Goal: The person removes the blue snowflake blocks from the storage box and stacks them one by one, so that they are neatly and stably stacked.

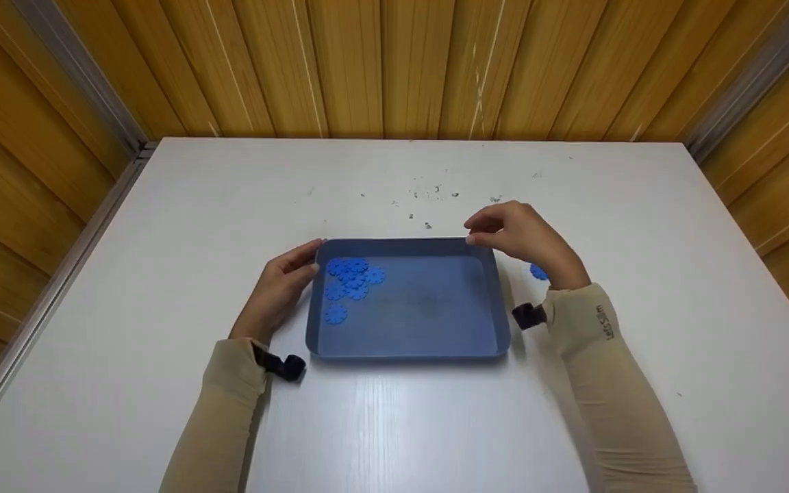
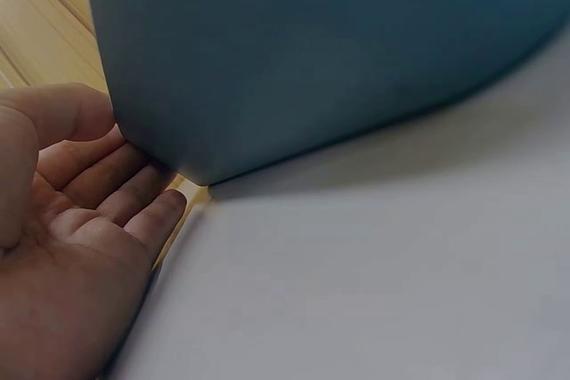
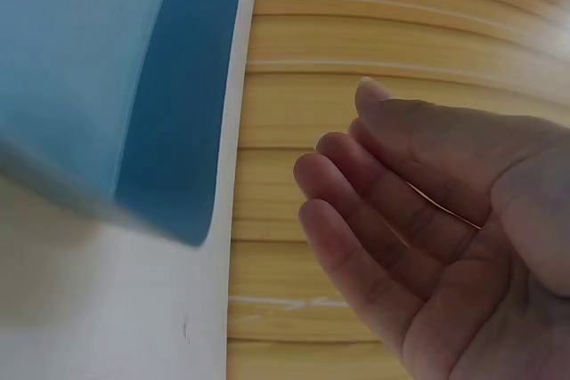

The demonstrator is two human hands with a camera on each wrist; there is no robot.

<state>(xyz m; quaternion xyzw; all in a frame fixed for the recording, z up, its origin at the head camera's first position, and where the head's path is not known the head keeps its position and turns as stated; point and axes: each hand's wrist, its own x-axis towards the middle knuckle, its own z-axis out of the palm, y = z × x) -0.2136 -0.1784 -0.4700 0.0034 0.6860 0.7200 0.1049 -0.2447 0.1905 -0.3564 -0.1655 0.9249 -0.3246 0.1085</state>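
Wood-grain panelling stands along the far edge and both sides of a white table, its surface flecked with small dark marks toward that far edge. A grey-blue tray sits around the table's middle. Blue notched discs lie partly overlapped in the tray's far-left corner, with a single disc just nearer, beside the left wall. The left hand rests against the tray's outside at the far-left corner, thumb on the left wall, fingers loosely extended around the corner. The right hand is at the tray's far-right corner, thumb and fingers apart and gently bent; the right wrist view shows them clear of the wall. Another blue disc lies on the table, off the tray's right edge, partly hidden by the right wrist. Beige sleeves cover both forearms.
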